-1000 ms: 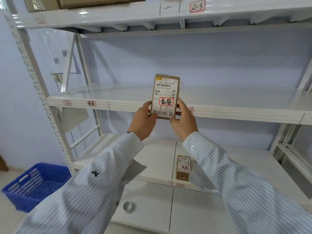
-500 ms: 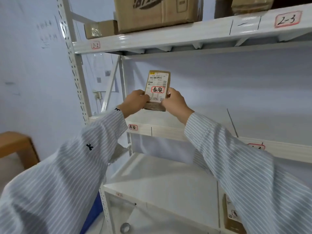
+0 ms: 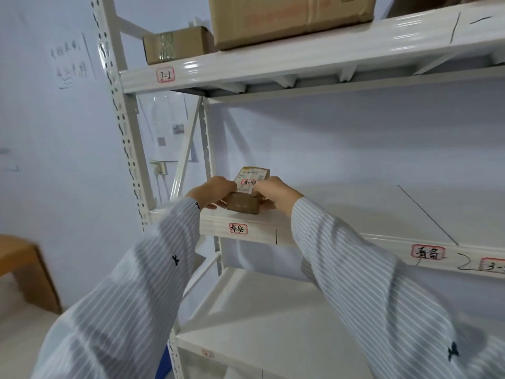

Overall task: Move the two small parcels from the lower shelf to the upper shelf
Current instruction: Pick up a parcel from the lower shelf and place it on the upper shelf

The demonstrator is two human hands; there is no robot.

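While both hands clamp it, the parcel (image 3: 250, 191) sits at the front left of the upper shelf (image 3: 355, 203), its near end at or just over the lip, directly above a red-bordered tag (image 3: 238, 228). Left hand (image 3: 213, 194) grips the left side, right hand (image 3: 273, 194) the right, fingers closed against the cardboard. Whether its base rests fully on the shelf cannot be told; the hands cover the lower edges.

Judged a small cardboard box with a printed label on top: light, stiff, not slippery, unlikely to be fragile under a moderate squeeze. Best hold is across the two long sides, as now, clear of the label.

Second parcel is not in view; the lower shelf (image 3: 273, 318) shows only bare board, and its right part is hidden behind the right sleeve (image 3: 382, 296). Label print is too blurred to read. Cartons (image 3: 287, 20) on the top level are cut off by the frame.
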